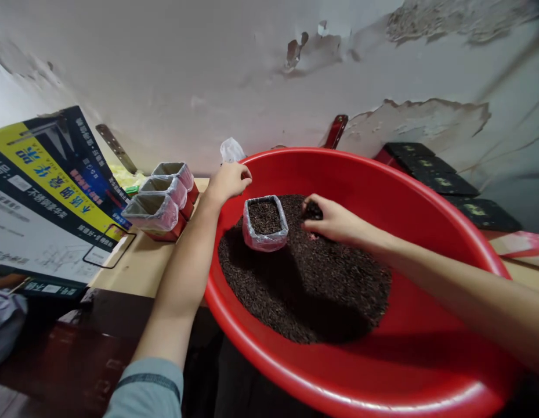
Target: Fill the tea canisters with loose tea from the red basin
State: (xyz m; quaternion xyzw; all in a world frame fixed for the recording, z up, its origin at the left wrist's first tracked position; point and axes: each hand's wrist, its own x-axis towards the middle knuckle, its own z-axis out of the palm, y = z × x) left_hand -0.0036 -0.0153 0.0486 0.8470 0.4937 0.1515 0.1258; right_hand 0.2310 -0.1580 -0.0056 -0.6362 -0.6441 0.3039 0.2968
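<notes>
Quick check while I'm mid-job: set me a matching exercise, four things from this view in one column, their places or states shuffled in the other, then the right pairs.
Column one
1. Left hand
2. Right hand
3. Single lined box
4. Three lined boxes

Column two
A. In a row on the pale wooden surface
B. Near the tub's rim, by the white plastic
C. Inside the red tub, filled with dark grains
D. Fingers curled around a clump of grains

Pairs: 1-B, 2-D, 3-C, 4-A
</notes>
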